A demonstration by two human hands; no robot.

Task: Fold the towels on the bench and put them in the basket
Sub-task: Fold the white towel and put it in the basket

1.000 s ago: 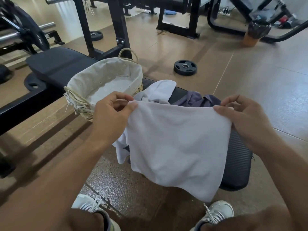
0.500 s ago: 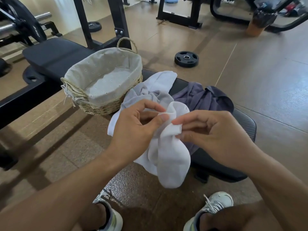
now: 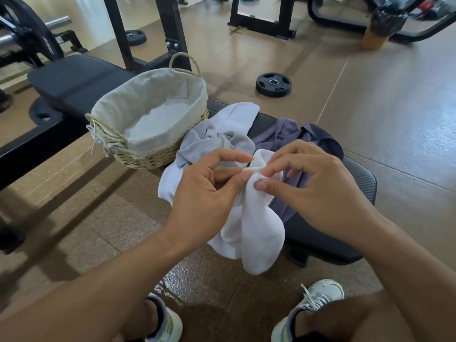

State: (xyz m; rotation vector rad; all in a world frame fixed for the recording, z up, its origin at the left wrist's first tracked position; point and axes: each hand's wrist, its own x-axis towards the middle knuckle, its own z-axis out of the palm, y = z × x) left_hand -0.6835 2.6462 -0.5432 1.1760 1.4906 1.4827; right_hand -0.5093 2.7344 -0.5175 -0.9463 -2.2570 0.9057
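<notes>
A white towel [image 3: 259, 233] hangs doubled over in front of the black bench [image 3: 355, 174]. My left hand [image 3: 204, 188] and my right hand [image 3: 318, 186] meet at its top edge, and both pinch it between thumb and fingers. Behind them a pale grey-white towel [image 3: 229, 129] lies crumpled on the bench, with a purple towel [image 3: 296, 137] to its right. A woven basket [image 3: 158, 154] with a light fabric lining stands on the bench to the left and holds nothing.
A black weight plate [image 3: 273, 84] lies on the brown floor beyond the bench. A rack upright [image 3: 172, 28] rises behind the basket, a second padded bench [image 3: 74, 82] sits at the left, and a barbell [image 3: 27, 38] at the far left. My shoes [image 3: 308, 307] are below.
The towel was spread wide between my hands a second ago. My hands have come together in the middle, so the towel now hangs folded in half.
</notes>
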